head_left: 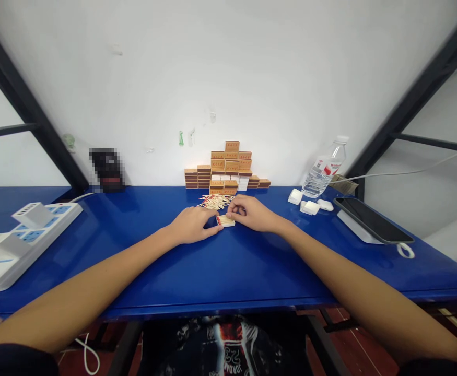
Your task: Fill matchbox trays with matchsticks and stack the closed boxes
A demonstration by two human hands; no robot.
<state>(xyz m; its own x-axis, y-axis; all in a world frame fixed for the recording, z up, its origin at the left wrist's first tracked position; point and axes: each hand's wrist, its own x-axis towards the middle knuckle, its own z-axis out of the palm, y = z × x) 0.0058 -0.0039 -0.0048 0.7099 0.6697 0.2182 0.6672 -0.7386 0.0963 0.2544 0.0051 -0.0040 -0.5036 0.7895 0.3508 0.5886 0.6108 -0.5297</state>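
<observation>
A small white matchbox tray [225,222] with red-tipped matches in it lies on the blue table in front of me. My left hand [194,224] grips its left end, thumb along the near side and fingers at the far side. At the tray's right end is my right hand [250,212], fingers curled and thumb tip by the matches; whatever they pinch is too small to make out. Just behind the tray lies a loose pile of matches [215,201]. Beyond that, brown matchboxes [231,166] are stacked against the wall, with white trays [243,183] among them.
A white power strip [36,235] lies at the left. To the right are a water bottle [324,169], a white earbud case [325,205], small white blocks [309,208] and a phone [373,219] on a white stand. The table [220,277] ends close to my body.
</observation>
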